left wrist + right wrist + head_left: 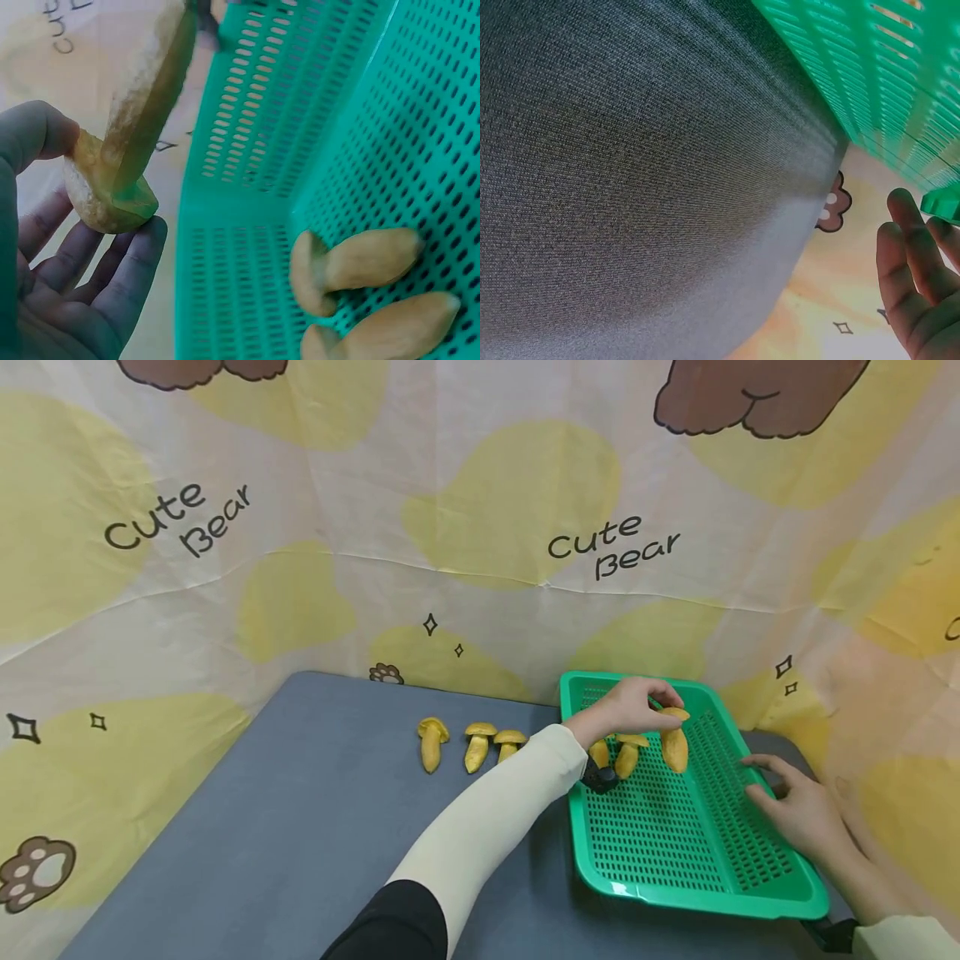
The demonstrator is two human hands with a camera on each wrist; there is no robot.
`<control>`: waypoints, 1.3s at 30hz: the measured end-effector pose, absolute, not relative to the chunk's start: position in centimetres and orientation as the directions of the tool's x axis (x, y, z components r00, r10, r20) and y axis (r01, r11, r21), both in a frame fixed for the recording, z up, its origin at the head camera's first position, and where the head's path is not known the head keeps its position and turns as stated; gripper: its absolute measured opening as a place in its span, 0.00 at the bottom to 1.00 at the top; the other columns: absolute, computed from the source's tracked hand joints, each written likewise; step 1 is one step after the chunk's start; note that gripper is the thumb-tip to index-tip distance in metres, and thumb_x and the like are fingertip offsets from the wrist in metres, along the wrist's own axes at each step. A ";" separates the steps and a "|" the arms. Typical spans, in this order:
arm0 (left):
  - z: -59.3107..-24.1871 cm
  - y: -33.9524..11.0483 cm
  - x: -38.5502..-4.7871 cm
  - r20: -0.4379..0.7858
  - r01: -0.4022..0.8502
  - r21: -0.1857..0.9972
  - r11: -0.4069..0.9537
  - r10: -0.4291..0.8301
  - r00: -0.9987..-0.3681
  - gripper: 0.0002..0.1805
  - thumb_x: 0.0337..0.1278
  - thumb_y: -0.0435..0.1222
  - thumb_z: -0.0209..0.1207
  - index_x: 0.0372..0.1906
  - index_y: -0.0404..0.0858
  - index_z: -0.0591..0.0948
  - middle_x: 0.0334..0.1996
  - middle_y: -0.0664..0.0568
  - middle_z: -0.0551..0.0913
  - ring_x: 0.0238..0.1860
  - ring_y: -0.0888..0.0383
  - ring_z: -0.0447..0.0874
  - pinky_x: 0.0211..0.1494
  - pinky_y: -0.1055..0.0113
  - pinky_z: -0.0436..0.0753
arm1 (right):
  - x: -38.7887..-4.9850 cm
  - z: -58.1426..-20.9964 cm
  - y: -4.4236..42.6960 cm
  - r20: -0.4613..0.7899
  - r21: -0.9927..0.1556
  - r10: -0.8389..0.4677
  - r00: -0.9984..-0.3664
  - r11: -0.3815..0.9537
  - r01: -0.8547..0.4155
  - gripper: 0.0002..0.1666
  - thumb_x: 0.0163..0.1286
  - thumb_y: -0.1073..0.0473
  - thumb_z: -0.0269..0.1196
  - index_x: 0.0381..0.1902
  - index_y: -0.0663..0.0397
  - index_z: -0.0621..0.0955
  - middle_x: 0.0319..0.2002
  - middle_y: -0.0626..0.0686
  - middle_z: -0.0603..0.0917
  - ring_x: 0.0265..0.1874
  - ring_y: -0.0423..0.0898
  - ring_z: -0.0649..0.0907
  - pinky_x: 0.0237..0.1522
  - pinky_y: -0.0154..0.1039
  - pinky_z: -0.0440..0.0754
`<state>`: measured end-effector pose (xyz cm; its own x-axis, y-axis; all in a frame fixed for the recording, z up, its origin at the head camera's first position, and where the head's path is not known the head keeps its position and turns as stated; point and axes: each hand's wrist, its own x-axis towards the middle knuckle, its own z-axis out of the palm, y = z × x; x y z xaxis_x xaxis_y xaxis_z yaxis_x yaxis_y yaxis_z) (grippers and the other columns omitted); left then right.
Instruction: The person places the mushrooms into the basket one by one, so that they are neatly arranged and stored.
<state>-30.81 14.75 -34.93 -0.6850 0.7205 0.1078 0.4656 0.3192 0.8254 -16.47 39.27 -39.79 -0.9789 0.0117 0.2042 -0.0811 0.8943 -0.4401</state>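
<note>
My left hand (630, 706) pinches a yellow mushroom (674, 750) by its cap, between thumb and fingers, above the green basket (652, 847). In the left wrist view the held mushroom (146, 105) has its stem pointing upward in the picture. Two more mushrooms lie side by side in the basket near its left wall, one mushroom (371, 259) just above the other mushroom (397, 330) in that view. At the basket's right rim is my right hand (802, 810), its fingers loosely bent and holding nothing. Whether its fingertips touch the rim, I cannot tell.
Left of the basket, three mushrooms stand in a row on the grey table (322, 827): one mushroom (431, 745), a second mushroom (477, 748), and a third mushroom (509, 742) partly covered by my left sleeve. A printed cloth (465, 527) hangs behind the table.
</note>
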 end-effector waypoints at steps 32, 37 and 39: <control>-40.8 20.9 -33.1 -0.018 0.509 0.698 0.503 0.724 -0.690 0.10 0.56 0.45 0.66 0.43 0.53 0.82 0.45 0.67 0.82 0.48 0.71 0.77 0.47 0.81 0.74 | -16.2 -39.8 38.7 0.180 -0.428 0.034 -0.983 0.903 -0.047 0.22 0.72 0.55 0.56 0.61 0.54 0.73 0.24 0.53 0.80 0.12 0.37 0.70 0.12 0.35 0.67; -41.4 21.2 -33.6 -0.028 0.494 0.697 0.521 0.707 -0.706 0.10 0.57 0.45 0.66 0.44 0.53 0.82 0.45 0.66 0.82 0.48 0.70 0.77 0.47 0.80 0.74 | -16.3 -39.7 38.7 0.174 -0.427 0.052 -0.983 0.904 -0.028 0.22 0.72 0.55 0.56 0.61 0.53 0.73 0.17 0.50 0.75 0.10 0.38 0.67 0.11 0.35 0.66; -41.5 21.4 -33.8 -0.032 0.489 0.693 0.529 0.701 -0.712 0.10 0.57 0.45 0.65 0.44 0.53 0.82 0.46 0.66 0.82 0.49 0.70 0.78 0.48 0.80 0.75 | -16.4 -39.6 38.7 0.180 -0.427 0.055 -0.982 0.904 -0.028 0.22 0.72 0.55 0.56 0.61 0.53 0.73 0.13 0.48 0.71 0.10 0.38 0.66 0.11 0.35 0.65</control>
